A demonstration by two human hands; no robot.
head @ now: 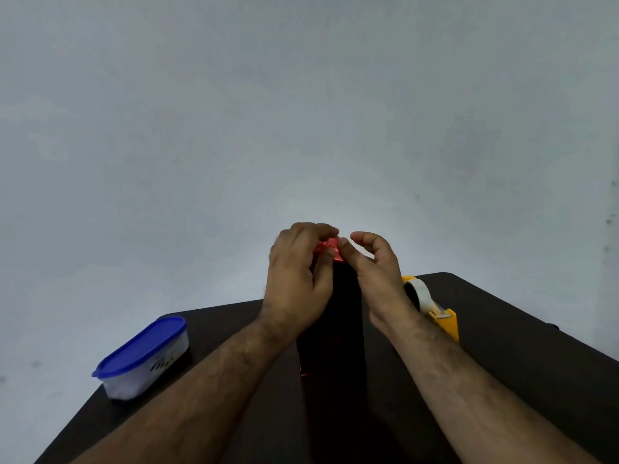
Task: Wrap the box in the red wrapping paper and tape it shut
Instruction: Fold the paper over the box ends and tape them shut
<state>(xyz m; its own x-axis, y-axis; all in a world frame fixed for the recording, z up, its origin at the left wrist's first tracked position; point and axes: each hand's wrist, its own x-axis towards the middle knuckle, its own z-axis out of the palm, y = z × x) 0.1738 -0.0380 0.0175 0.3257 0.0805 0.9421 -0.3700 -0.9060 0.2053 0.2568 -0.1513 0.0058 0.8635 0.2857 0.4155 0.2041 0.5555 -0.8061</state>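
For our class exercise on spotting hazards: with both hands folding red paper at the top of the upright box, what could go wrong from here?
1. The box stands tall and narrow on the table; pressure at its top could tip it.
2. The left hand and right hand both pinch the red paper, so reaching for the tape dispenser may let the fold spring open.
3. The thin paper could tear under the pinching fingers.

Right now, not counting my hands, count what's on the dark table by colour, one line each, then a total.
Red: 1, the wrapped box held upright
Blue-lidded: 1, the container
Yellow: 1, the tape dispenser
Total: 3
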